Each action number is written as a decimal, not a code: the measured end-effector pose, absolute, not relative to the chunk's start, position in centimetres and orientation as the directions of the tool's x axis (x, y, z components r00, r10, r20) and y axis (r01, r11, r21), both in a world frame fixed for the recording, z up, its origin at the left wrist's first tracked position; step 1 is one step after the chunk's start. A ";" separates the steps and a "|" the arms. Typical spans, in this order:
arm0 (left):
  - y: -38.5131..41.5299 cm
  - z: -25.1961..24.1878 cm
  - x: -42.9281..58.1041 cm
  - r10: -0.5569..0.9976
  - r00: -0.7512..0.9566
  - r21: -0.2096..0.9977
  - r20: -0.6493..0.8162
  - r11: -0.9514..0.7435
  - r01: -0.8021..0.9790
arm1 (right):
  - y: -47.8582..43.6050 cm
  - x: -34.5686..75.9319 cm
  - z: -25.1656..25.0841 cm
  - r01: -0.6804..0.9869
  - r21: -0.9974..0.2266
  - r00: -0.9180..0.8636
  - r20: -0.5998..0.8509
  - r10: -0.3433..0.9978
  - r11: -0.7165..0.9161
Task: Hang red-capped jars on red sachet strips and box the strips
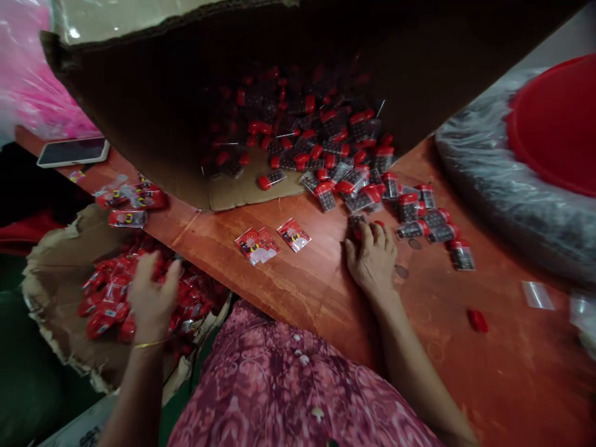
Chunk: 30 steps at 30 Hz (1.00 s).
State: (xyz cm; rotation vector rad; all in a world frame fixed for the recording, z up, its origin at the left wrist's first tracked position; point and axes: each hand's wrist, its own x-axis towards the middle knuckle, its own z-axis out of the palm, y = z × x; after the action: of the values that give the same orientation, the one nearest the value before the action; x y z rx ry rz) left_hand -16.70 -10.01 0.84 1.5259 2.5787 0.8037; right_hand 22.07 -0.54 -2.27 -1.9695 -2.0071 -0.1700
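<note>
My left hand (153, 295), slightly blurred, hangs over a ragged-edged carton (51, 329). Its thumb and fingers are apart, with nothing seen between them. Below it lie many red packets (109, 295) in clear wrap. My right hand (372, 257) rests on the reddish table, its fingers curled on a small clear packet with a red end and dark dotted part (357, 221). The fingers partly hide this packet. Similar packets (410, 208) lie to the right of that hand. Between my hands are small printed red cards (294, 235), two of them overlapping.
A large cardboard box (153, 124) lies open towards me, packets spilling from it. Wrapped red packets (128, 218) and a phone (73, 151) lie at the table's left. On the right are a plastic-wrapped bundle (488, 174), a red round lid (559, 124) and a loose red piece (477, 321).
</note>
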 end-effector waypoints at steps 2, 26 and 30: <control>-8.3 0.4 -13.3 0.907 -0.374 0.507 0.193 0.234 0.829 | -1.5 21.4 -1.9 0.985 -0.171 0.028 0.351 0.936 0.034; -1.6 0.0 -3.3 0.994 -0.051 0.436 0.093 0.005 0.900 | -2.2 14.8 -0.5 0.822 -0.399 -0.289 0.322 0.902 0.406; -1.4 0.1 -3.4 0.997 -0.051 0.443 0.051 0.023 0.896 | -2.2 14.6 -0.7 0.799 -0.433 -0.300 0.315 0.900 0.417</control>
State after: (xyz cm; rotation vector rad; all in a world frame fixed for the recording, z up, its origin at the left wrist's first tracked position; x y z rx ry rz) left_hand -3.43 -1.37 0.14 1.9503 2.0287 0.5275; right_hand 14.59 -2.20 -0.69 -1.4372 -2.1663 0.2623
